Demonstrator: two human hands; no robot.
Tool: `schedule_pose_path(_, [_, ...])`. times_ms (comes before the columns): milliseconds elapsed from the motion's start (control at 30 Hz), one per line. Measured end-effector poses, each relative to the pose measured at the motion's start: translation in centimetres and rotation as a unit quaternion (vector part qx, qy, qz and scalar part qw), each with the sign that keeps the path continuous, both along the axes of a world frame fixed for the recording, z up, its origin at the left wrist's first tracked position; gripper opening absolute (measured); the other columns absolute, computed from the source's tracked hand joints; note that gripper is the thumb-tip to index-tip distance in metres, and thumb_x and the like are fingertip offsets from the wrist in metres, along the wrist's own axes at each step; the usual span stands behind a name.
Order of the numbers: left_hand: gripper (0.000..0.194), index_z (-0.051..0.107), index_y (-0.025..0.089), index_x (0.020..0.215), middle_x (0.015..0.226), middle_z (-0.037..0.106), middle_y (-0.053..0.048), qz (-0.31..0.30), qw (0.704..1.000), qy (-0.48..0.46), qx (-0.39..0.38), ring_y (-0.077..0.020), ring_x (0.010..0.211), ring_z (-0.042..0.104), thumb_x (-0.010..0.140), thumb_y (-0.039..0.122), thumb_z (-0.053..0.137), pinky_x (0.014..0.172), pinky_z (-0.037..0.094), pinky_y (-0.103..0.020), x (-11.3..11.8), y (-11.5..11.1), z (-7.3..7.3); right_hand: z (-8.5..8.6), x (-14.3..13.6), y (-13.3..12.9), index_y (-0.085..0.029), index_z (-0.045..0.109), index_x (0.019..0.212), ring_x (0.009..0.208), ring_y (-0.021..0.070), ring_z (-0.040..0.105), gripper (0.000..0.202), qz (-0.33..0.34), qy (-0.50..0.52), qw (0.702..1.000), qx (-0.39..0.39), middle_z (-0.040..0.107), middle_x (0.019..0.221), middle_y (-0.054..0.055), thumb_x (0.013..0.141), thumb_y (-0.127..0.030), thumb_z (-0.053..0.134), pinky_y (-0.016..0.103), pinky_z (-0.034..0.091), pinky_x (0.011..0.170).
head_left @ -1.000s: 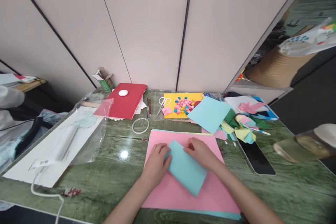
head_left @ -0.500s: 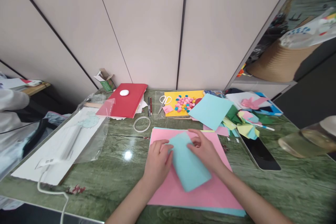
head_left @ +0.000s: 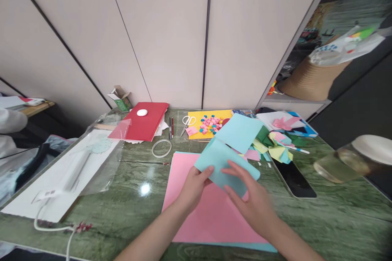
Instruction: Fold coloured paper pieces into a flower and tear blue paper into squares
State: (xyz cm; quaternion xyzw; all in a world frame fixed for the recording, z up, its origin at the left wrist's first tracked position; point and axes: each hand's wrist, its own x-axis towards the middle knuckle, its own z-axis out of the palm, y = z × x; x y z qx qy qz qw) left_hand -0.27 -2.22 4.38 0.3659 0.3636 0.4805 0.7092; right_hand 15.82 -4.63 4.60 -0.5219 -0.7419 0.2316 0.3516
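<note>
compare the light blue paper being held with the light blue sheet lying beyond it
The held paper looks folded, with a rounded edge at its right; the sheet beyond lies spread out. The held paper is pinched in the left grip, while the sheet beyond rests beside other coloured papers, untouched. Both are light blue.

Pale panelled wall (head_left: pixel 165 28) backs grn marbled tbl (head_left: pixel 116 220) w/ glare spot (head_left: pixel 145 189), shelf (head_left: pixel 275 98) on R.

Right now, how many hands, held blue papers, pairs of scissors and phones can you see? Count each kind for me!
Left hand and right hand: 2
Held blue paper: 1
Scissors: 1
Phone: 1
Total: 5
</note>
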Motion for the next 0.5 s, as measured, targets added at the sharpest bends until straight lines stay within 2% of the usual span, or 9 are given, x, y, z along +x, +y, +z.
schedule_pose_path(67, [0.032, 0.062, 0.012, 0.101, 0.099, 0.066, -0.01, -0.055, 0.997, 0.044, 0.016, -0.0233, 0.094, 0.06, 0.077, 0.033, 0.061, 0.085, 0.045, -0.038, -1.3, 0.6, -0.5, 0.0, 1.4, 1.1, -0.029, 0.04, 0.124, 0.115, 0.0228, 0.047, 0.047, -0.066, 0.037, 0.997, 0.009, 0.053, 0.12, 0.007, 0.08, -0.033, 0.054, 0.043, 0.039, 0.095])
schedule_pose_path(100, [0.031, 0.063, 0.012, 0.098, 0.096, 0.067, -0.01, -0.083, 0.994, 0.07, 0.03, -0.0234, 0.092, 0.06, 0.074, 0.033, 0.063, 0.084, 0.045, -0.038, -1.8, 0.8, -0.6, -0.1, 2.0, 1.7, -0.028, 0.037, 0.126, 0.118, 0.0246, 0.043, 0.055, -0.08, 0.065, 0.995, -0.011, 0.048, 0.126, 0.009, 0.076, -0.035, 0.059, 0.045, 0.036, 0.097])
schedule_pose_path(167, [0.029, 0.065, 0.013, 0.094, 0.095, 0.067, -0.009, -0.135, 0.984, 0.108, 0.048, -0.0237, 0.092, 0.06, 0.072, 0.032, 0.065, 0.084, 0.045, -0.038, -2.6, 1.1, -0.6, -0.5, 2.9, 2.7, -0.028, 0.026, 0.134, 0.118, 0.0257, 0.044, 0.072, -0.021, 0.161, 0.977, -0.14, 0.044, 0.131, 0.01, 0.073, -0.039, 0.062, 0.045, 0.039, 0.095])
schedule_pose_path(233, [0.03, 0.065, 0.014, 0.095, 0.097, 0.067, -0.008, -0.162, 0.978, 0.124, 0.048, -0.0234, 0.092, 0.06, 0.071, 0.031, 0.067, 0.083, 0.045, -0.038, -2.8, 1.3, -0.6, -1.2, 3.2, 3.1, -0.027, 0.024, 0.136, 0.113, 0.0256, 0.05, 0.073, 0.07, 0.259, 0.914, -0.303, 0.048, 0.128, 0.011, 0.074, -0.04, 0.061, 0.043, 0.045, 0.087])
schedule_pose_path(267, [0.031, 0.064, 0.014, 0.096, 0.098, 0.067, -0.008, -0.166, 0.977, 0.127, 0.044, -0.0231, 0.091, 0.061, 0.07, 0.03, 0.068, 0.083, 0.046, -0.037, -2.9, 1.4, -0.6, -1.6, 3.1, 3.1, -0.026, 0.03, 0.133, 0.109, 0.0254, 0.053, 0.068, 0.095, 0.294, 0.88, -0.361, 0.052, 0.125, 0.011, 0.074, -0.04, 0.061, 0.041, 0.048, 0.083])
schedule_pose_path(300, [0.032, 0.064, 0.014, 0.097, 0.098, 0.066, -0.008, -0.167, 0.977, 0.13, 0.038, -0.0226, 0.09, 0.061, 0.069, 0.029, 0.068, 0.082, 0.047, -0.037, -2.8, 1.4, -0.8, -2.1, 3.0, 3.0, -0.024, 0.038, 0.127, 0.106, 0.0253, 0.056, 0.062, 0.097, 0.318, 0.857, -0.394, 0.055, 0.121, 0.01, 0.073, -0.04, 0.062, 0.039, 0.049, 0.081])
schedule_pose_path(333, [0.032, 0.063, 0.014, 0.098, 0.097, 0.066, -0.008, -0.165, 0.977, 0.135, 0.033, -0.0221, 0.089, 0.061, 0.069, 0.028, 0.068, 0.08, 0.047, -0.036, -2.8, 1.3, -1.0, -2.5, 2.8, 2.8, -0.022, 0.045, 0.12, 0.102, 0.025, 0.058, 0.055, 0.082, 0.329, 0.848, -0.407, 0.059, 0.116, 0.01, 0.072, -0.039, 0.064, 0.038, 0.05, 0.079])
schedule_pose_path(400, [0.029, 0.063, 0.015, 0.095, 0.092, 0.066, -0.006, -0.143, 0.978, 0.152, 0.025, -0.0204, 0.087, 0.061, 0.069, 0.025, 0.068, 0.077, 0.048, -0.033, -2.5, 1.1, -1.6, -3.3, 2.5, 2.4, -0.018, 0.053, 0.105, 0.093, 0.0242, 0.061, 0.044, 0.031, 0.321, 0.858, -0.399, 0.064, 0.105, 0.009, 0.068, -0.037, 0.068, 0.036, 0.051, 0.075])
schedule_pose_path(500, [0.02, 0.064, 0.015, 0.087, 0.084, 0.065, -0.004, -0.081, 0.98, 0.179, 0.018, -0.0163, 0.078, 0.059, 0.069, 0.023, 0.067, 0.07, 0.047, -0.027, -2.1, 0.7, -2.4, -3.8, 2.3, 2.1, -0.018, 0.057, 0.095, 0.084, 0.0236, 0.063, 0.039, -0.031, 0.279, 0.88, -0.382, 0.067, 0.095, 0.008, 0.065, -0.039, 0.07, 0.035, 0.052, 0.069])
